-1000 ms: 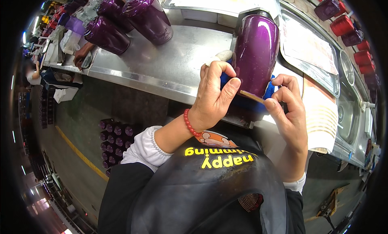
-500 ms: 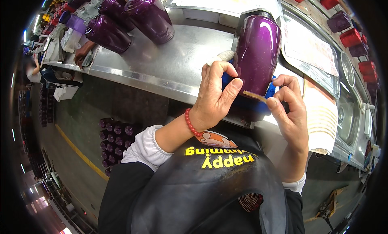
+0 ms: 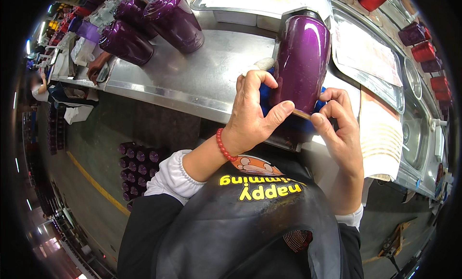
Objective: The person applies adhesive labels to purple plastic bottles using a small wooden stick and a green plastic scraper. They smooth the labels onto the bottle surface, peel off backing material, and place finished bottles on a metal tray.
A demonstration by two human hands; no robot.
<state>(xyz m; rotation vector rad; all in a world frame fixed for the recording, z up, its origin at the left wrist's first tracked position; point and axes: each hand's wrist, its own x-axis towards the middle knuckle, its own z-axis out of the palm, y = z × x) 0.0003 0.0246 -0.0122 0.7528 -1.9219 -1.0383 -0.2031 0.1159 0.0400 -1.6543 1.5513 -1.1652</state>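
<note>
A glossy purple jar-shaped vessel [image 3: 304,57] lies in front of me on a blue support [image 3: 264,98], its rounded bottom end toward me. A thin golden-tan strip [image 3: 301,115] runs along that near end. My left hand [image 3: 255,103] curls at the vessel's left side, index finger against it and thumb at the strip's left end. With thumb and fingers closed, my right hand [image 3: 339,127] holds the strip's right end, which the fingertips hide. A whitish rounded thing [image 3: 263,64] shows just beyond my left fingers; its kind is unclear.
Several purple vessels [image 3: 173,21] stand on the metal bench [image 3: 216,57] at left, near another person's hand [image 3: 98,67]. Trays with printed sheets [image 3: 363,52] lie behind and to the right, beside a striped white cloth [image 3: 380,149] and a sink [image 3: 411,134]. Purple pieces stand in rows [image 3: 137,168] below.
The strip, which slanted out toward my right hand, now lies closer along the vessel's near end. My right hand has shifted slightly left; the left hand keeps nearly the same pose.
</note>
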